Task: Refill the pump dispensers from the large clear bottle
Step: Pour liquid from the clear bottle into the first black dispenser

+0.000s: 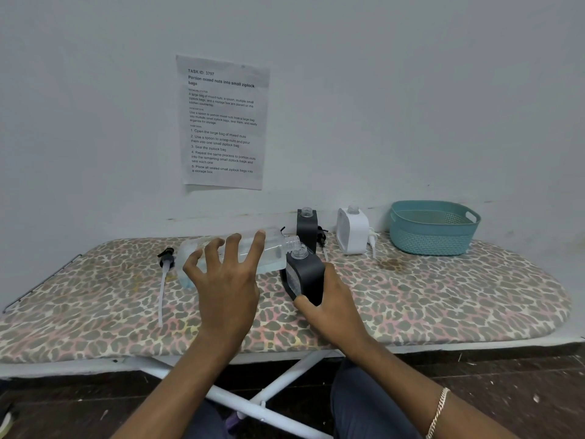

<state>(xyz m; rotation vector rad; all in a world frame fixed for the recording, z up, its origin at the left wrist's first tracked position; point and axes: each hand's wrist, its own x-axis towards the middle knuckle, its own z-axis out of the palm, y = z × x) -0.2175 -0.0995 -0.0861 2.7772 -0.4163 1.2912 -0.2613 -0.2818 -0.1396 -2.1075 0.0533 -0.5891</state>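
Note:
My left hand (226, 280) grips the large clear bottle (273, 248), fingers spread across its side. The bottle lies almost level, its open mouth just above the open neck of a black dispenser (305, 274). That dispenser is tilted on the board, and my right hand (329, 305) holds it from the near side. A little clear liquid lies along the bottle's lower side. A second black dispenser (306, 228) and a white dispenser (353, 232) stand uncapped by the wall.
A black pump head with a long tube (166, 258) lies at the left on the leopard-print ironing board (443, 296). Another black pump (322, 236) and a white pump (372, 242) lie beside their dispensers. A teal basket (433, 229) stands at the back right.

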